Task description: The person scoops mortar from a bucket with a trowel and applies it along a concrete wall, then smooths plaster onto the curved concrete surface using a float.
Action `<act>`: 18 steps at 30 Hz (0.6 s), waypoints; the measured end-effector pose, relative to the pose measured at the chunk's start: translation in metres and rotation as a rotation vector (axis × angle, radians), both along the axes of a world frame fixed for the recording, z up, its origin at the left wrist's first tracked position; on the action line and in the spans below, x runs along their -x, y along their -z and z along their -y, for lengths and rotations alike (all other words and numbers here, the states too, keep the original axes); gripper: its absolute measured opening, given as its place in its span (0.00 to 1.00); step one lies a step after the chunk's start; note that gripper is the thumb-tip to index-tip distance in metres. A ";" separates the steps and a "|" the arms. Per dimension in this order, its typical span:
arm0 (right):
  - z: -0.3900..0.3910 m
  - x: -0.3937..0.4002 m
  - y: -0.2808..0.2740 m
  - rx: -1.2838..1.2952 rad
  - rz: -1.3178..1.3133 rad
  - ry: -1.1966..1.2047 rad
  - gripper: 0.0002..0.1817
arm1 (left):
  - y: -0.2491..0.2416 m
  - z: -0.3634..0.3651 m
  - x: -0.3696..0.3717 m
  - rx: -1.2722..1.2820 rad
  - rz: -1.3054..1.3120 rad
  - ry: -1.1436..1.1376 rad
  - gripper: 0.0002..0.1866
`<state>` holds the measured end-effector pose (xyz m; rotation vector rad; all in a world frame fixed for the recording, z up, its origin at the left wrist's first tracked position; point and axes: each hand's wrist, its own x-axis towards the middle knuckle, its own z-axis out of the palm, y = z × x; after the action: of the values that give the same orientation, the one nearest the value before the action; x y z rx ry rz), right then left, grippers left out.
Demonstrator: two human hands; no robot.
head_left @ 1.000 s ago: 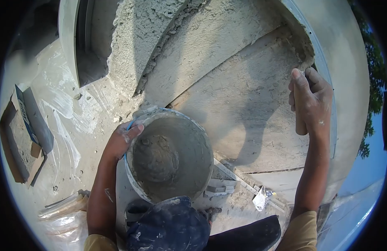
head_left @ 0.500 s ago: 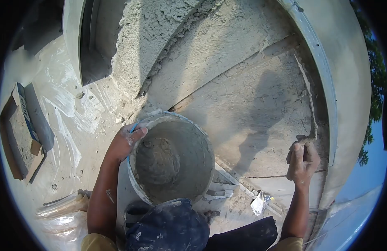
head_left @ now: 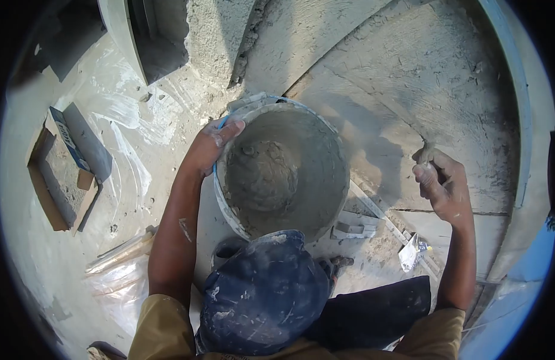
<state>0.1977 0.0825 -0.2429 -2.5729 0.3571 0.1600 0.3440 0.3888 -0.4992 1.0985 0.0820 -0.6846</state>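
Observation:
My left hand point(head_left: 216, 144) is closed over the left rim of a large bucket point(head_left: 343, 186), with the thumb on the inside. Wet grey mortar point(head_left: 268, 174) lies at its bottom and smears its inner wall. To the right of the bucket, my right hand point(head_left: 443, 183) is closed around the handle of a mortar-coated trowel point(head_left: 388, 102). The blade points up and left over the plastered step, and its outline blends into that surface. My knee in dark, splattered trousers point(head_left: 262, 294) is at the near side of the bucket.
A cardboard box point(head_left: 49, 198) with grey powder stands at left, above clear plastic wrapping point(head_left: 118, 270). Rough mortar point(head_left: 211, 42) covers a raised step at the top. A curved edge strip point(head_left: 520, 108) bounds the right side. A long straight bar point(head_left: 379, 213) lies beyond the bucket.
The view has shifted, so the scene sits further right and higher. My right hand has turned the trowel from nearly upright to slanting left, nearer the bucket. My left hand keeps the rim.

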 end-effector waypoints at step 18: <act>0.044 0.021 0.156 0.329 -0.277 -0.250 0.15 | -0.067 0.078 0.070 -0.254 0.373 0.089 0.20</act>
<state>0.1767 0.0387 -0.3993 -2.9208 0.1692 0.5976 0.2741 0.3108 -0.4320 1.4652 -0.2055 -0.5472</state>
